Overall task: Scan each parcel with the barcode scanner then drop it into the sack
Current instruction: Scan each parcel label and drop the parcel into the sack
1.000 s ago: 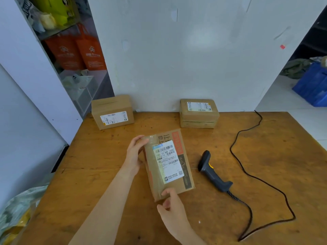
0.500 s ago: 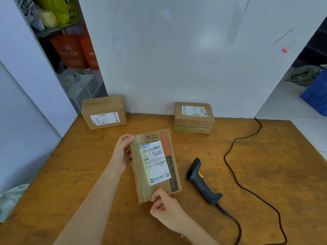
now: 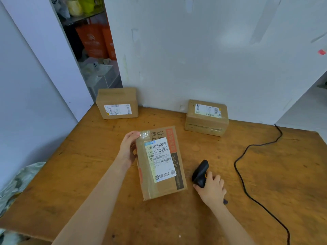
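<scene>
A flat brown parcel [image 3: 160, 163] with a white barcode label facing up lies in the middle of the wooden table [image 3: 265, 174]. My left hand [image 3: 128, 147] holds its upper left edge, thumb on top. My right hand [image 3: 211, 189] grips the handle of the black barcode scanner [image 3: 200, 173], which lies on the table just right of the parcel. Two more cardboard parcels stand at the back against the wall, one at the left [image 3: 117, 103] and one at the right [image 3: 207, 117]. The sack [image 3: 16, 186] shows at the table's lower left edge.
The scanner's black cable [image 3: 247, 190] snakes across the right side of the table and off the near edge. A white wall runs behind the table. Shelves with orange bags [image 3: 96, 39] stand at the back left.
My right hand let go of the parcel's near edge and moved right onto the scanner's handle. My left hand kept its hold on the parcel.
</scene>
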